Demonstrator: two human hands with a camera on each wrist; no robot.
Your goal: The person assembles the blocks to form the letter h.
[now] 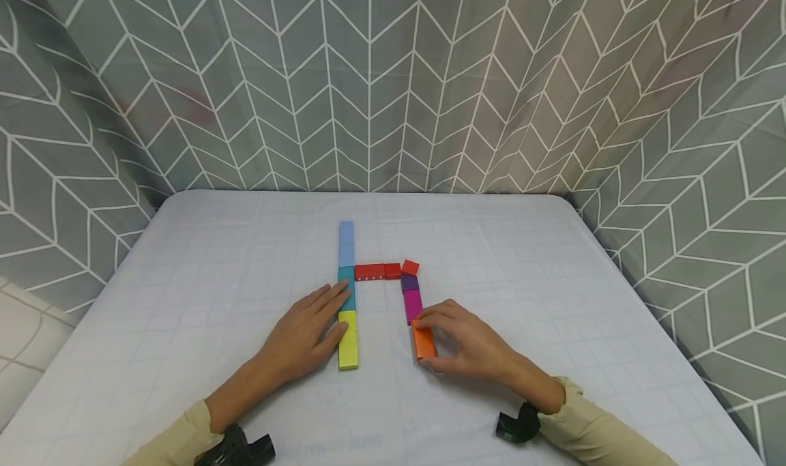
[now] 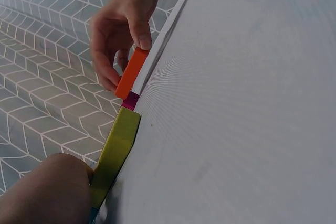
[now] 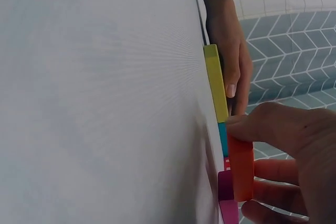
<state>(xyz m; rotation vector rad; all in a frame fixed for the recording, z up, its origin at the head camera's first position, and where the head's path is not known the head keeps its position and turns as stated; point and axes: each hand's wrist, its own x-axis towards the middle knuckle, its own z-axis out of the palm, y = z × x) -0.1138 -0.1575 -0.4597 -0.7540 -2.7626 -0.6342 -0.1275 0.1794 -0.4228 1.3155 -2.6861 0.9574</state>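
My right hand (image 1: 469, 343) pinches an orange block (image 1: 424, 342) between thumb and fingertips, at the near end of the right-hand line of blocks. Beyond it lie a magenta block (image 1: 413, 306) and a short purple block (image 1: 409, 284). My left hand (image 1: 303, 333) has its fingers extended, fingertips on a teal block (image 1: 346, 273) and thumb against a yellow block (image 1: 348, 357). Past the teal one, a light blue block (image 1: 346, 242) continues that left-hand line. The right wrist view shows the orange block (image 3: 242, 174) raised slightly above the magenta one (image 3: 226, 186).
From the teal block a long red block (image 1: 370, 272) with white dots and a shorter red block (image 1: 392, 271) run rightward. A small red block (image 1: 410, 267) sits turned at the corner. The white table (image 1: 522, 261) meets a patterned grey curtain (image 1: 393, 111) behind.
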